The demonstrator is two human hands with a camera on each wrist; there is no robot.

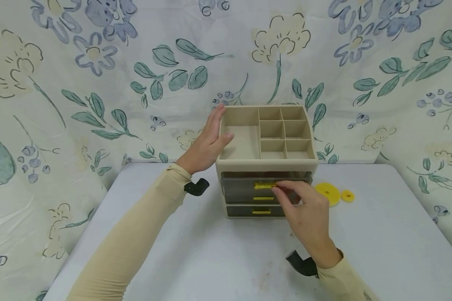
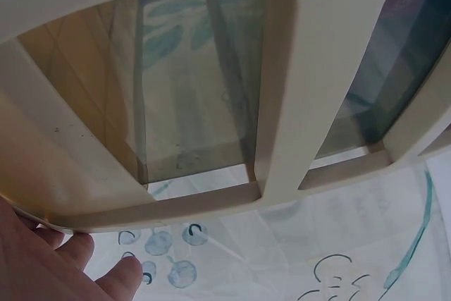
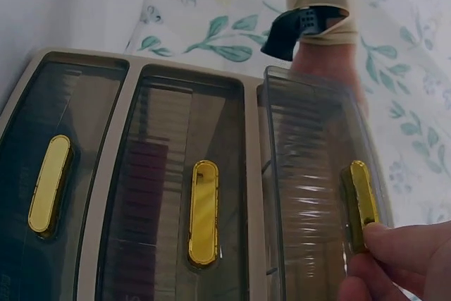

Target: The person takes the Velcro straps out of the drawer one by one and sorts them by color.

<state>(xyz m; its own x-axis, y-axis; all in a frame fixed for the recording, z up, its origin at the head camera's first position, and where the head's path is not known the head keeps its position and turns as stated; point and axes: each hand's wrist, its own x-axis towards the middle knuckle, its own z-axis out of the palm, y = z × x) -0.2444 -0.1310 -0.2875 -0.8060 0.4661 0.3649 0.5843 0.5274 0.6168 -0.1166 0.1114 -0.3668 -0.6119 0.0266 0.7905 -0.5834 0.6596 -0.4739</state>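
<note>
A beige desktop organizer (image 1: 267, 166) stands on the table, with an open compartment top and see-through drawers below. My right hand (image 1: 310, 215) pinches the gold-yellow handle (image 3: 362, 192) of the top drawer (image 3: 310, 174) between thumb and fingers. That drawer sticks out a little from the body. Against the organizer's left side and upper edge rests my left hand (image 1: 207, 144), fingers extended and thumb over the rim. In the left wrist view its fingertips (image 2: 77, 248) touch the edge of the side panel. Two lower drawers, with handles (image 3: 204, 213) of the same colour, sit flush.
Right of the organizer, a large yellow disc (image 1: 328, 194) and a small yellow ring (image 1: 347, 196) lie on the white table (image 1: 196, 259). A floral cloth (image 1: 233, 54) hangs behind and at the sides. Both wrists carry black camera mounts (image 1: 196, 187).
</note>
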